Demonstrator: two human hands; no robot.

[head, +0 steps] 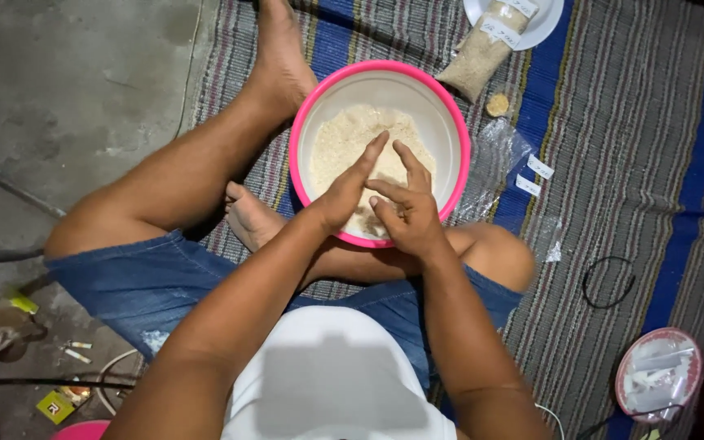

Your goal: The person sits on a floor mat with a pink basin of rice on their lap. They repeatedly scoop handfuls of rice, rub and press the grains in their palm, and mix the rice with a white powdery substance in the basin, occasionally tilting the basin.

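Note:
A round bowl with a pink rim (pixel 303 122) and white inside stands on the striped mat in front of my crossed legs. It holds a heap of pale, crumbly flour or grain (pixel 344 143). My left hand (pixel 350 187) reaches over the near rim with fingers stretched flat toward the heap. My right hand (pixel 407 208) lies beside it over the bowl's near side, fingers spread, touching the left hand's fingers. Neither hand grips anything.
A white plate (pixel 543 24) with a clear bag of grain (pixel 482 49) lies beyond the bowl. An empty clear plastic bag (pixel 495 155) lies to the bowl's right. A black loop of cord (pixel 609 281) and a pink-rimmed dish (pixel 660 375) sit right. Bare concrete floor (pixel 67 90) is left.

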